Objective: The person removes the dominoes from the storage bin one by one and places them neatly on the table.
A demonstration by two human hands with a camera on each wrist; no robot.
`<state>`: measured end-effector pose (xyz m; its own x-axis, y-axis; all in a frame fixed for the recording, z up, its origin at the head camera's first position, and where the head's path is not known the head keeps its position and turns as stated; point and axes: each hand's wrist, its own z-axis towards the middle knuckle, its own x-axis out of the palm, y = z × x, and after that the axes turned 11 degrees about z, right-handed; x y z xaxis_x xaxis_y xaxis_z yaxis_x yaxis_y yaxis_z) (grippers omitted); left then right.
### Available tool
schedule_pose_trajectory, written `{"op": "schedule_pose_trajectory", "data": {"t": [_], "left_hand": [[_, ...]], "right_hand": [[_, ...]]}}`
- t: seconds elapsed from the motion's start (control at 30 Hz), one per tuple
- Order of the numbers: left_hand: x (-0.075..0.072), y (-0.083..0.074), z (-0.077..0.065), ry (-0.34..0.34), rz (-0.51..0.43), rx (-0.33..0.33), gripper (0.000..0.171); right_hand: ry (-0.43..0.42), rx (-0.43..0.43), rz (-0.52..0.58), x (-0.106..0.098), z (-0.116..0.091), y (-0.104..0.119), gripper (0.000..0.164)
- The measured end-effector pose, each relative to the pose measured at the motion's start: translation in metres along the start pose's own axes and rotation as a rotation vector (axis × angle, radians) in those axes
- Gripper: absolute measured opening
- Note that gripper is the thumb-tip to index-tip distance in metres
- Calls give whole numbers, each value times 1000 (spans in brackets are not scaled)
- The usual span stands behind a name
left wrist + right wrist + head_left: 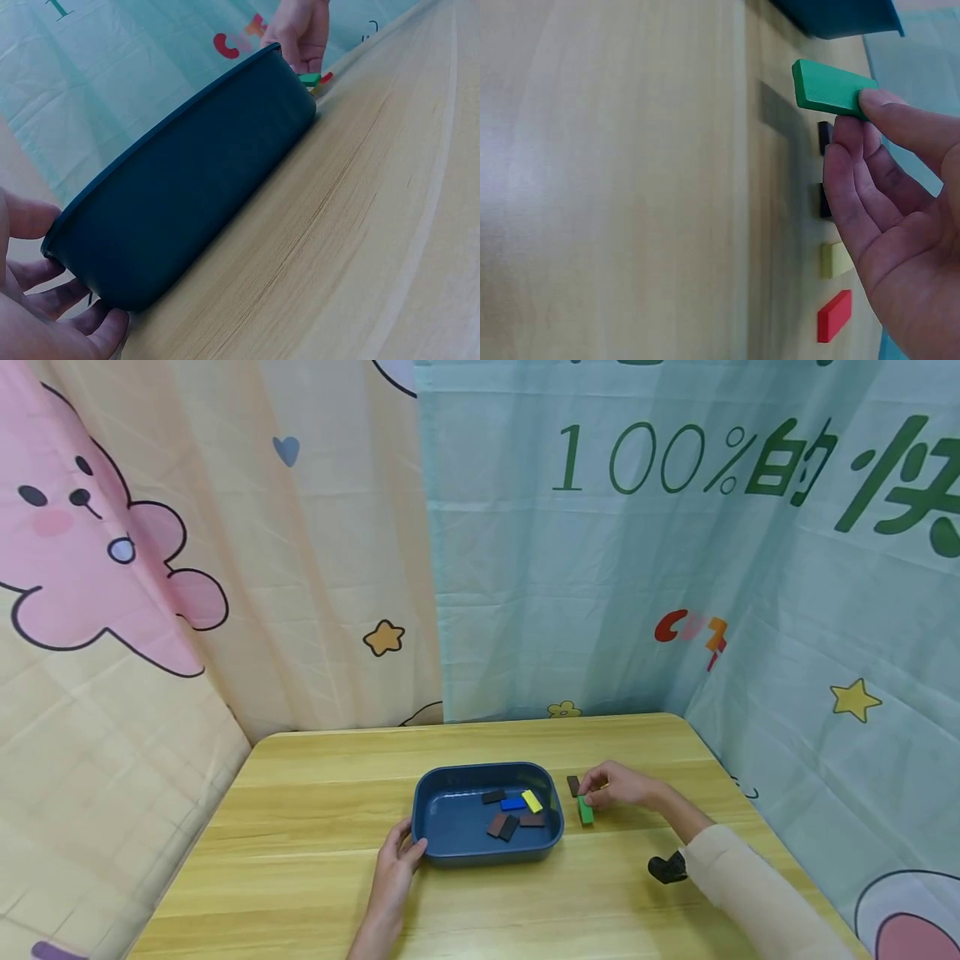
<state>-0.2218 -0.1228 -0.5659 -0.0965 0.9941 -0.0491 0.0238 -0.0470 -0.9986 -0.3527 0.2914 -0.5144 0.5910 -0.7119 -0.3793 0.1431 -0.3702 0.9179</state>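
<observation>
My left hand (393,864) grips the near left corner of a dark blue rectangular tub (487,862), thumb on the front wall and fingers along the left end. Inside the tub lie several small flat blocks: a blue block (513,804), a yellow block (532,801), plus black and brown ones. To the right of the tub, my right hand (617,785) pinches a green block (831,88) by one end between thumb and fingers. The right wrist view shows the block held above the table, its shadow falling on the wood.
Beside the right hand a dark block (573,786) lies on the table. Also in the right wrist view are a pale yellow block (836,260) and a red block (834,316) in a row. A black object (667,868) sits by the right sleeve. Printed curtains (337,568) surround the wooden table (315,860).
</observation>
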Motion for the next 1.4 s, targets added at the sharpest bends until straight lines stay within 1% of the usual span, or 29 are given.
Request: {"op": "schedule_pose_trajectory", "data": {"t": [0.1, 0.27, 0.47, 0.6, 0.83, 1.13, 1.3, 1.4], "left_hand": [[0, 1, 1, -3, -1, 4, 51], [-1, 1, 1, 1, -3, 16, 51], [-1, 0, 2, -6, -18, 26, 51], [-1, 0, 2, -3, -20, 34, 50], [-1, 1, 2, 0, -24, 39, 49], [-1, 0, 1, 7, -22, 46, 50], [0, 2, 1, 4, -12, 27, 48], [0, 2, 1, 1, -8, 10, 48]], "right_hand": [[-6, 11, -5, 3, 0, -6, 9], [-26, 13, -30, 8, 0, -8, 8], [-33, -8, -130, 10, 3, -4, 8], [-36, -3, -202, 12, 3, -3, 8], [-53, -46, -297, 15, 3, -3, 7], [-70, -111, -361, 17, 1, -7, 8], [-85, -125, -425, 19, 1, -9, 8], [-94, -133, -439, 21, -1, -8, 8]]}}
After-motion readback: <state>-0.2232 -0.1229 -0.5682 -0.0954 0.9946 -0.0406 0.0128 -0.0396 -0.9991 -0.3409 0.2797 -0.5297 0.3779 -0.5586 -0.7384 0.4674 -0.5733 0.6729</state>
